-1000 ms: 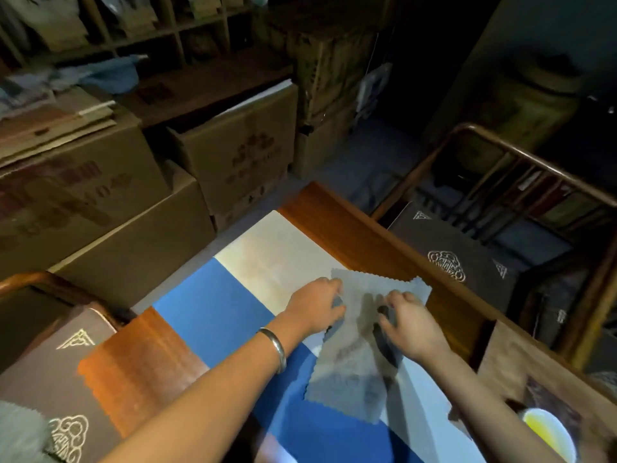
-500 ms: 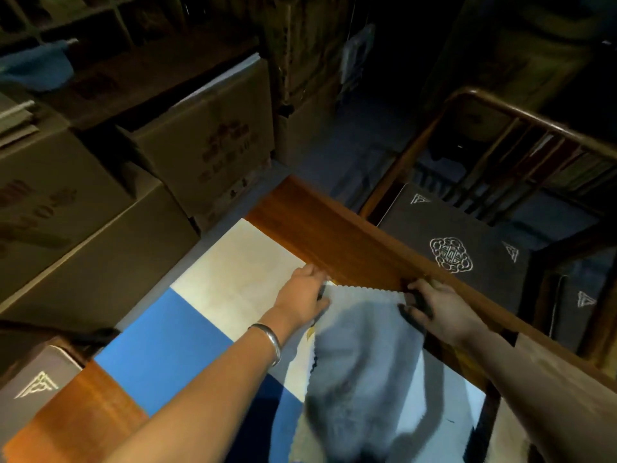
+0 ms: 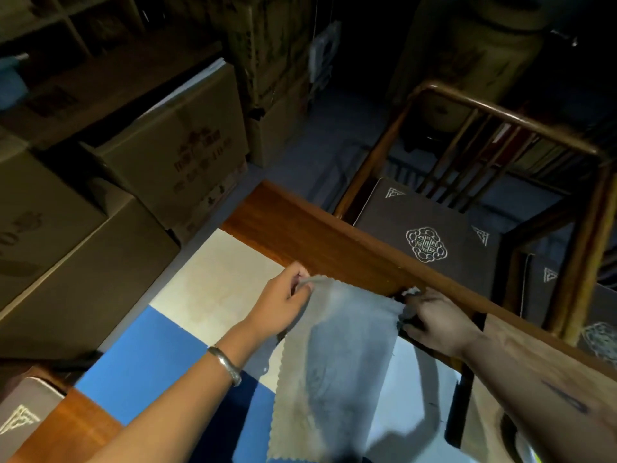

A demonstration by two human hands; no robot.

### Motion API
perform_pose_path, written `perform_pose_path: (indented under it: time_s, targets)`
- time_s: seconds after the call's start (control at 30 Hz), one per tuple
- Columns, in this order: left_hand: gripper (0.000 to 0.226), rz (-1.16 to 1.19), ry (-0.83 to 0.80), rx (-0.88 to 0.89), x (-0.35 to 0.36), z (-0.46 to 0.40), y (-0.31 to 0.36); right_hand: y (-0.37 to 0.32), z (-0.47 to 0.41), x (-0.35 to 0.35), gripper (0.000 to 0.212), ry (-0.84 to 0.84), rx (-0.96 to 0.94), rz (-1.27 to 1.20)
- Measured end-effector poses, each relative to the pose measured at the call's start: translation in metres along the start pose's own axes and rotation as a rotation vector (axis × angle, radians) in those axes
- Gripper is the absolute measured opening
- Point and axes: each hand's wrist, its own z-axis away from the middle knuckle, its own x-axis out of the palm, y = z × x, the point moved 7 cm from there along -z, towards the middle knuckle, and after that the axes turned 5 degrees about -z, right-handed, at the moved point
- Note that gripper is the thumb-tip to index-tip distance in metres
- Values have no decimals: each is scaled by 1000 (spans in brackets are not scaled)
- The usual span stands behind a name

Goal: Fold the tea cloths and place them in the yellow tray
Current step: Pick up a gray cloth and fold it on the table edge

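Note:
A grey tea cloth point(image 3: 337, 355) with a zigzag edge hangs lifted above the wooden table point(image 3: 300, 235). My left hand point(image 3: 280, 305) pinches its far left corner. My right hand point(image 3: 434, 322) pinches its far right corner near the table's raised far edge. The cloth's upper edge is stretched between both hands and the rest drapes down toward me. The yellow tray shows only as a thin sliver at the bottom right corner point(image 3: 531, 457).
A blue and cream mat point(image 3: 173, 355) covers the table under the cloth. Cardboard boxes point(image 3: 173, 155) are stacked beyond the table on the left. A wooden chair with a dark patterned cushion point(image 3: 430, 238) stands on the far right.
The cloth lay flat on the mat a second ago. Both hands moved to its far corners, gripped them and lifted it. The view tilted further down.

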Motion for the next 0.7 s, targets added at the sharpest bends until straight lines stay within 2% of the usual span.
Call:
perform_pose_path:
  time_s: [0.17, 0.2, 0.27, 0.33, 0.4, 0.47, 0.57, 0.63, 0.7]
  targets:
    - [7, 11, -47, 79, -17, 20, 35, -11, 22, -9, 18, 30, 36, 3]
    - [6, 35, -29, 81, -24, 24, 39, -14, 27, -13, 24, 44, 48, 3]
    - [7, 100, 36, 54, -44, 32, 44, -20, 38, -23, 29, 50, 64, 12]
    - [10, 144, 134, 12, -67, 40, 46, -26, 53, -37, 22, 51, 90, -14]
    - [24, 123, 264, -18, -91, 48, 51, -32, 74, -55, 12, 84, 114, -123]
    - [27, 96, 352, -47, -111, 56, 56, -38, 98, -71, 8, 123, 132, -261]
    - [11, 104, 260, -63, -119, 61, 66, -49, 128, -85, 8, 199, 139, -359]
    - [20, 77, 207, -64, -118, 69, 75, -60, 134, -83, 7, 197, 141, -372]
    - [14, 43, 181, 23, -116, 79, 93, -74, 130, -76, 6, 170, 139, -387]
